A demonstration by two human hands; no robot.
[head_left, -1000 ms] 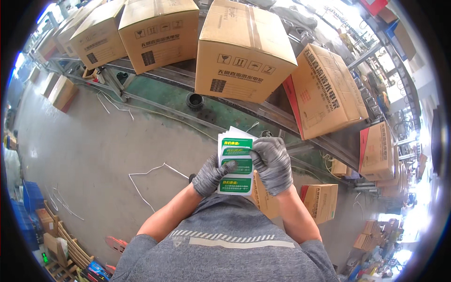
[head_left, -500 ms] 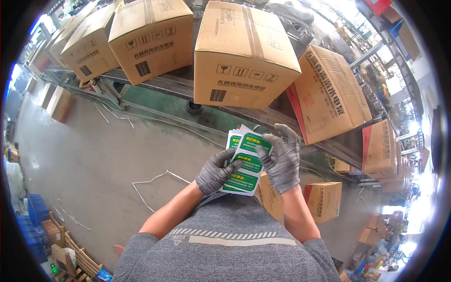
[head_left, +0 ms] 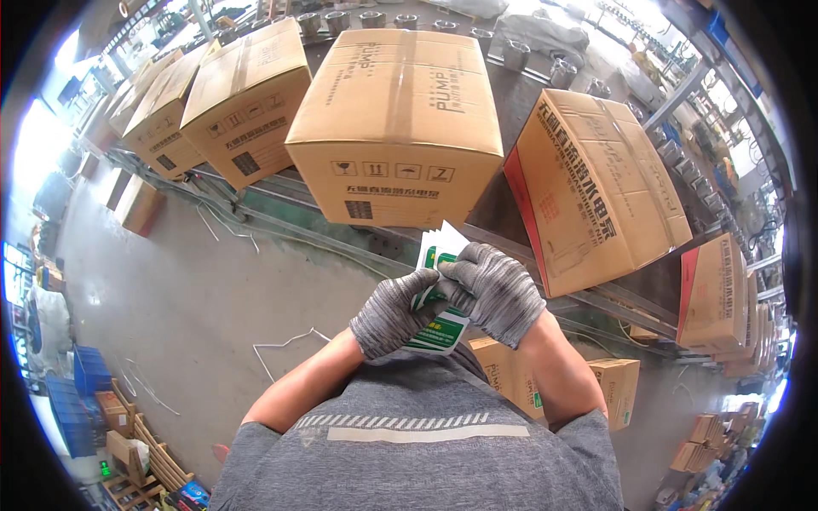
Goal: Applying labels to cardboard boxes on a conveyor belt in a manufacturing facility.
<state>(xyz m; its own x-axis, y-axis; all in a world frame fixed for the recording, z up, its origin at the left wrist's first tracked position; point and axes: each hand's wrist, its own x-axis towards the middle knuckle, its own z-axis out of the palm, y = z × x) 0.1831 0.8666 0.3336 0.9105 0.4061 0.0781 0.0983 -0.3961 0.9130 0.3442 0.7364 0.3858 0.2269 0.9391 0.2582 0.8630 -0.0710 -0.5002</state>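
Note:
Several white sheets with green labels (head_left: 438, 335) are held in front of my chest, fanned a little at their top edge. My left hand (head_left: 394, 313), in a grey knit glove, is closed around their left side. My right hand (head_left: 497, 289), gloved alike, pinches at the middle of the sheets with its fingertips against those of the left. The two hands hide much of the green print; whether a label is being peeled cannot be made out. Just beyond the hands stands a large taped carton (head_left: 392, 162).
More cartons (head_left: 247, 111) line the metal conveyor (head_left: 298, 192) to the left, and a tilted carton (head_left: 592, 196) is on the right. Metal cylinders (head_left: 515, 55) stand behind. Cartons (head_left: 613, 383) rest on the floor by my right arm. Blue bins (head_left: 89, 370) are at lower left.
My right hand has come in from the sheets' right edge, and its fingers have closed at their middle. The view has shifted, so the cartons appear moved, the middle one leftward.

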